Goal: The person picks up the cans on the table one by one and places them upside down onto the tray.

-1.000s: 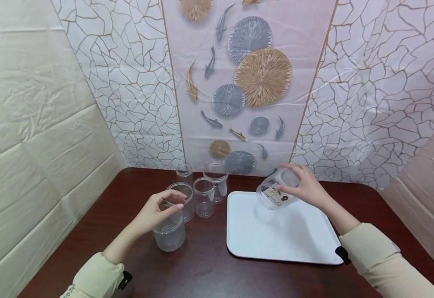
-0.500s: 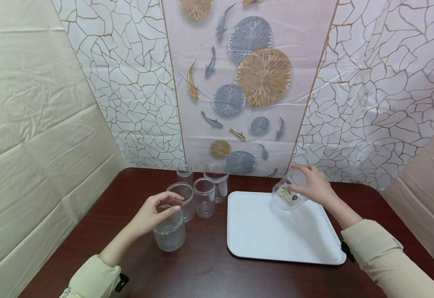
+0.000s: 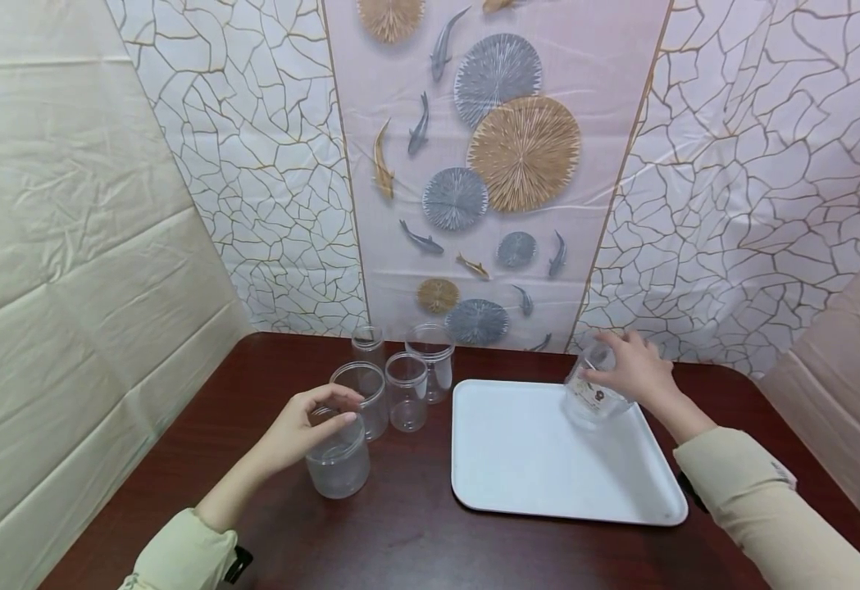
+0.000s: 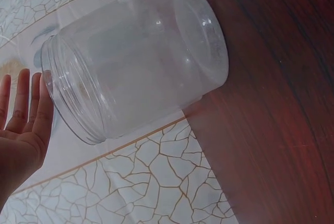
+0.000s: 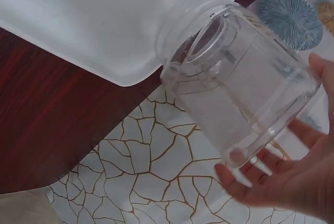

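My right hand [image 3: 639,373] grips a clear plastic jar [image 3: 590,397] with a printed label, fingers and thumb around its base end. The jar is upside down, its threaded mouth facing the back right part of the white tray [image 3: 525,459]. In the right wrist view the jar's mouth [image 5: 195,41] overlaps the tray's corner. My left hand [image 3: 300,434] hovers at the top of a cloudy, wide-mouthed jar [image 3: 337,474] standing upright on the table. The left wrist view shows its relaxed fingers [image 4: 23,101] beside that jar's threaded rim [image 4: 73,91], holding nothing.
Behind the cloudy jar stand several open clear jars: a wide one [image 3: 372,410], a narrow one [image 3: 407,401], a tall one [image 3: 433,373] and a slim one [image 3: 367,348]. The dark wooden table [image 3: 400,541] ends at a patterned cloth backdrop [image 3: 282,205].
My right hand has carried the labelled jar to the right, toward the tray's back right corner, and turned it more upright with its mouth down. My left hand has hardly moved.
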A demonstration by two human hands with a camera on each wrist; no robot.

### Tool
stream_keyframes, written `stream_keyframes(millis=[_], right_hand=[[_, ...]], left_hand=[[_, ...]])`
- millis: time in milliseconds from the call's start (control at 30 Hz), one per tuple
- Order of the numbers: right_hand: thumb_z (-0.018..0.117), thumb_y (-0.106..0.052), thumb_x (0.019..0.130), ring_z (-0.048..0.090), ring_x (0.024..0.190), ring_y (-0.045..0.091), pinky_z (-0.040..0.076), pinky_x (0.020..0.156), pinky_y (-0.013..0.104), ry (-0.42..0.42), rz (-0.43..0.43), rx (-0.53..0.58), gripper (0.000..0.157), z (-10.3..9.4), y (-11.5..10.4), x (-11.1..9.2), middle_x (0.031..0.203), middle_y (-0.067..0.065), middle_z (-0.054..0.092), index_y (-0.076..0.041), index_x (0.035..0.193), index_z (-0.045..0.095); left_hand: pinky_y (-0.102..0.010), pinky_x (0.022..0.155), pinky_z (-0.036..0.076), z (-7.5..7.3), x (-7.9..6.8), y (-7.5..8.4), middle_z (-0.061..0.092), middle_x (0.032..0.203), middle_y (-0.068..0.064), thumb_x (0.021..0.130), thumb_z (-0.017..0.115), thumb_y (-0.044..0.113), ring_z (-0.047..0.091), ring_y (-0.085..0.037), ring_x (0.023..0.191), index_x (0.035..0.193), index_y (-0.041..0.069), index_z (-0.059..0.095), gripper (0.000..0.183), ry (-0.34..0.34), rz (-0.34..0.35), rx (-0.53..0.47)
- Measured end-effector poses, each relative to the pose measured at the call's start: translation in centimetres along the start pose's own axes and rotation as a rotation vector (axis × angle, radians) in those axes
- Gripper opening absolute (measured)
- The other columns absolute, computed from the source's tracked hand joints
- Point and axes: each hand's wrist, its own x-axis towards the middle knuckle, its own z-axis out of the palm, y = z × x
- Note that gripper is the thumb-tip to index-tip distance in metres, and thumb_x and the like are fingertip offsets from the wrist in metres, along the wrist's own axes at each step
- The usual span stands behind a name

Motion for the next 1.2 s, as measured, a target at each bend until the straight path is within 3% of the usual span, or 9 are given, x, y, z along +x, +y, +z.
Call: stream_keyframes(millis=[233,567,833,1200], right_hand=[[0.063,-0.045,0.084,0.034,0.113,0.064,0.038,0.079,0.073,-0.026,0.096,0.005,0.075,-0.2,-0.5,0.1,0.129,0.042,0.032,0.001,0.137,0.038],[0.060,-0.051,0.084,0.037,0.108,0.065,0.042,0.075,0.068,-0.050,0.135,-0.071,0.080,-0.3,-0.3,0.7,0.128,0.045,0.032,0.001,0.139,0.035],[0.058,-0.051,0.085,0.042,0.101,0.064,0.046,0.069,0.061,-0.063,0.176,-0.106,0.076,-0.1,0.3,1.0,0.122,0.046,0.034,0.003,0.134,0.036],[0.055,-0.054,0.087,0.040,0.107,0.064,0.047,0.070,0.061,-0.104,0.232,-0.114,0.082,0.4,0.1,1.7,0.128,0.045,0.032,0.005,0.138,0.032]], left_hand=[[-0.023,0.079,0.052,0.1,-0.2,0.0,0.068,0.101,-0.009,0.088,0.065,0.008,0.062,-0.004,0.089,0.109,0.000,0.063,0.023,-0.025,-0.020,-0.032],[-0.027,0.081,0.053,0.1,-0.4,0.1,0.069,0.102,-0.009,0.089,0.063,0.008,0.064,-0.005,0.093,0.109,0.008,0.063,0.020,-0.055,-0.020,-0.044],[-0.029,0.078,0.053,0.1,-0.4,0.1,0.067,0.103,-0.020,0.089,0.063,0.009,0.062,-0.004,0.090,0.110,0.009,0.063,0.020,-0.069,-0.032,-0.039],[-0.028,0.076,0.053,0.3,-0.4,0.0,0.068,0.102,-0.010,0.090,0.063,0.010,0.062,-0.004,0.092,0.110,0.010,0.063,0.020,-0.075,-0.023,-0.023]])
